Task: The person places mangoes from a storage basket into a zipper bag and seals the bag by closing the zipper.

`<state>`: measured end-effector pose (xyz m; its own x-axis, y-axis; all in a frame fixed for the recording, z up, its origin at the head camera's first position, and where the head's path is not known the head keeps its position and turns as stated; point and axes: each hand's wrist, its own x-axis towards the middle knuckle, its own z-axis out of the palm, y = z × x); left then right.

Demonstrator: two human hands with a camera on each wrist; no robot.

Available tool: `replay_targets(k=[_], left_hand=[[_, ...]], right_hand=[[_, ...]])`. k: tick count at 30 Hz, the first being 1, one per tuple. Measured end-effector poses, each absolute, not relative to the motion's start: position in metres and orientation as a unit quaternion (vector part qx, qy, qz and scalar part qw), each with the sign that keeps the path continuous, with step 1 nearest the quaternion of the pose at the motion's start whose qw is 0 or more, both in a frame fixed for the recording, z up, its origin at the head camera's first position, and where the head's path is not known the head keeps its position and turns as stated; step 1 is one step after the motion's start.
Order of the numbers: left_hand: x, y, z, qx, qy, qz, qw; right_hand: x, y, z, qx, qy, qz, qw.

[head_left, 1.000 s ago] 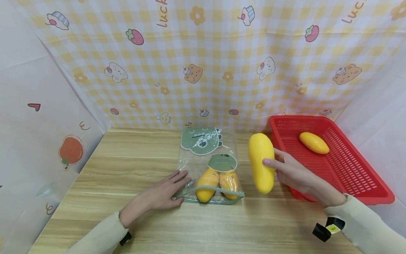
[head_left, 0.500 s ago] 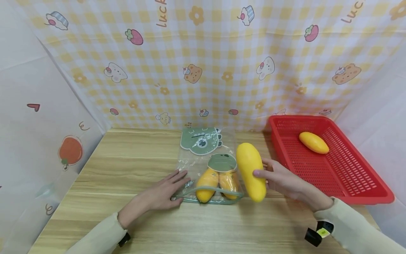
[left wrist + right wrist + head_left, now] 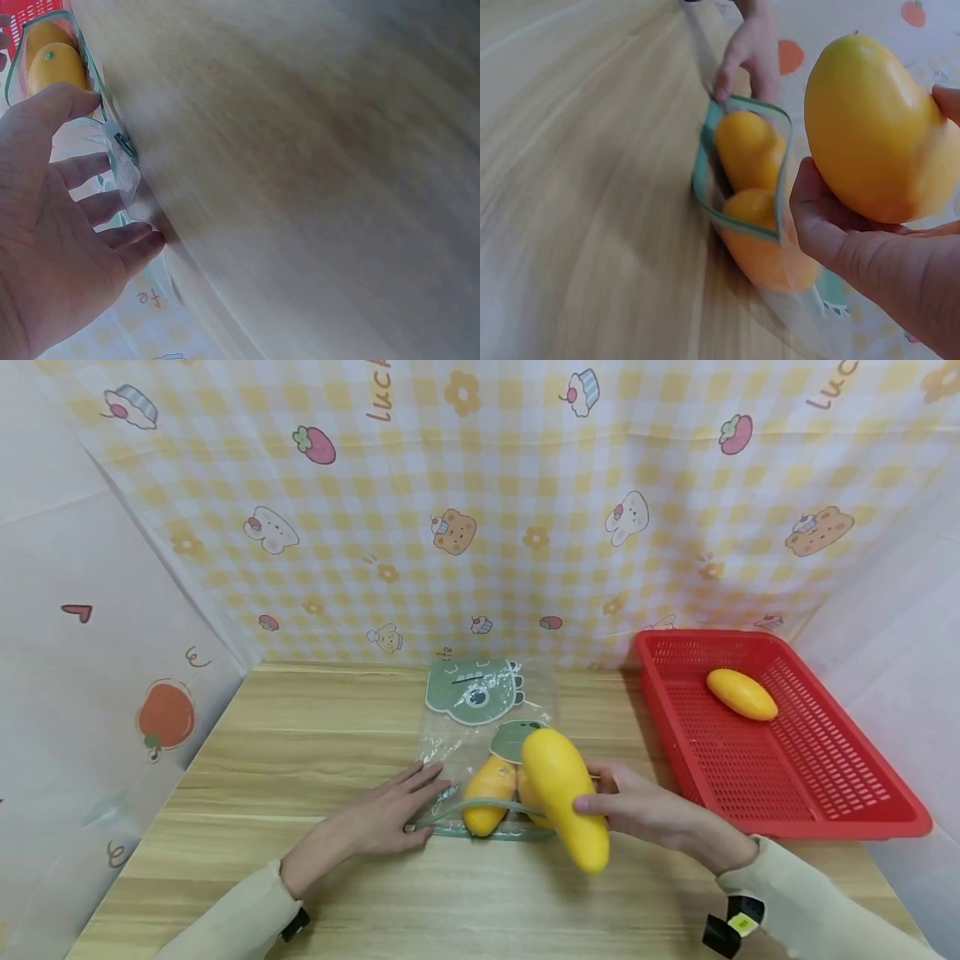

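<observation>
My right hand (image 3: pixel 637 810) grips a yellow mango (image 3: pixel 564 797) between thumb and fingers. It is held tilted over the right side of a clear zip bag (image 3: pixel 457 743) with a green cartoon print. Two more mangoes lie inside the bag near its mouth; the left one (image 3: pixel 487 810) shows well, the other is partly hidden behind the held mango. In the right wrist view the green-edged mouth (image 3: pixel 705 161) of the bag gapes. My left hand (image 3: pixel 386 814) rests with extended fingers on the bag's left edge, its thumb (image 3: pixel 79 101) beside the mouth.
At the right stands a red perforated basket (image 3: pixel 847 735) with one mango (image 3: pixel 742 695) in it. Behind the wooden table (image 3: pixel 315 718) hangs a yellow checked cloth (image 3: pixel 525 485). White sheeting (image 3: pixel 97 693) closes off the left side.
My right hand has carried the mango leftward and toward me, from beside the basket to over the bag's right side. The left hand has stayed in place on the bag.
</observation>
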<state>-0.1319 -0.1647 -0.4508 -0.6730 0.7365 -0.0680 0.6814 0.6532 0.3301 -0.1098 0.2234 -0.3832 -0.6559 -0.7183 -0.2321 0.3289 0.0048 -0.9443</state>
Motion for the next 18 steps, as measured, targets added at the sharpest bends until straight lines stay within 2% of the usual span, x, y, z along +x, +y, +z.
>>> replay_targets(k=[18], left_hand=[[-0.133,-0.164,-0.449,0.395,0.903,0.137,0.099]], right_hand=[[-0.094,0.196,-0.403,-0.196,0.529,-0.706,0.427]])
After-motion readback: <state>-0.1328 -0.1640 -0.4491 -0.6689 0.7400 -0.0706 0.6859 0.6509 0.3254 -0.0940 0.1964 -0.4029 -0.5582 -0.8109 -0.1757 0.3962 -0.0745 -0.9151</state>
